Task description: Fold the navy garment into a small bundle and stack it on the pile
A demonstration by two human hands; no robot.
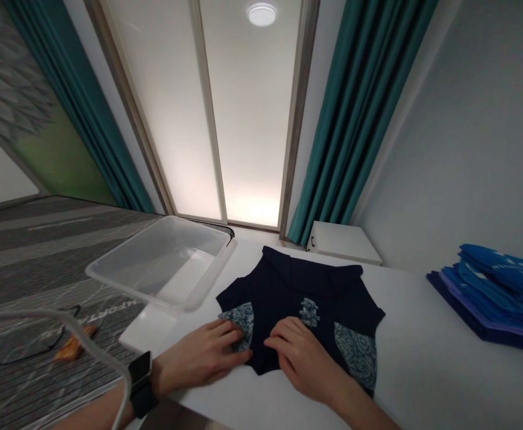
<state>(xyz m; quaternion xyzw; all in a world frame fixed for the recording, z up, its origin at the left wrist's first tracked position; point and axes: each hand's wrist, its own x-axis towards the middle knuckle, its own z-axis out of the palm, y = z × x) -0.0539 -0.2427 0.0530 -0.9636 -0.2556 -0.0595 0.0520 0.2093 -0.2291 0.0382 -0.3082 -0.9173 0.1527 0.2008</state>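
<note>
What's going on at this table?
Someone has both bare hands on a dark navy garment spread on a white table: left hand on a patterned panel, right hand over the lower middle. A translucent bin sits at the table's left; a stack of folded blue and purple cloth lies right.

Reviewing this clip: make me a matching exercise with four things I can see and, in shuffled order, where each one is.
1. Navy cloth garment with patterned patches
2. Translucent rectangular plastic bin
3. Folded stack of blue and purple cloth
4. Black square-faced wristwatch

A. On the white table, at the picture's right side
B. Strapped at the left wrist
C. Beneath the left hand and right hand
D. Left of the garment, beyond the left hand

Pairs: 1-C, 2-D, 3-A, 4-B
</note>
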